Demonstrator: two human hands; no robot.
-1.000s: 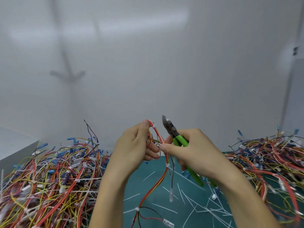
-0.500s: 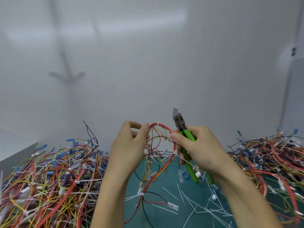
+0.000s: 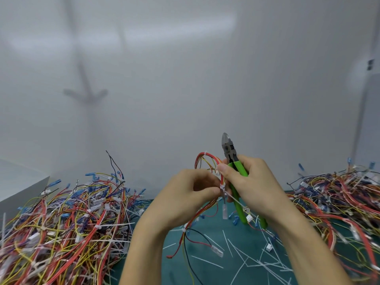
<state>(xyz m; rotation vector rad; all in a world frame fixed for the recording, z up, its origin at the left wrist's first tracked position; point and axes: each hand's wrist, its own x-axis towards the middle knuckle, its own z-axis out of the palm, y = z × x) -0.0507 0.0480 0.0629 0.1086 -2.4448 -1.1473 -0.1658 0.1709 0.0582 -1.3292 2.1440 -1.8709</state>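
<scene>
Left hand (image 3: 185, 194) shifts down the wire harness (image 3: 207, 156) to pinch its cable tie (image 3: 222, 186), right hand (image 3: 253, 186) grips green cutters (image 3: 239, 168) lifted above the harness, so trimming looks next.

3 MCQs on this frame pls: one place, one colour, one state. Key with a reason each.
1. Where are the green-handled steel side cutters?
A. in the right hand
B. on a tool rack
C. in a pocket

2. What colour is the work mat under the cut white cable-tie offcuts?
A. red
B. teal
C. yellow

3. How does the cutters' tip stand?
A. biting a cable tie
B. lying flat
C. pointing up, clear of the red-and-yellow wire harness

Key:
1 A, fingers wrap the green handles.
2 B, teal shows beneath the offcuts.
3 C, the tip rises above the harness loop that the left hand pinches.
</scene>
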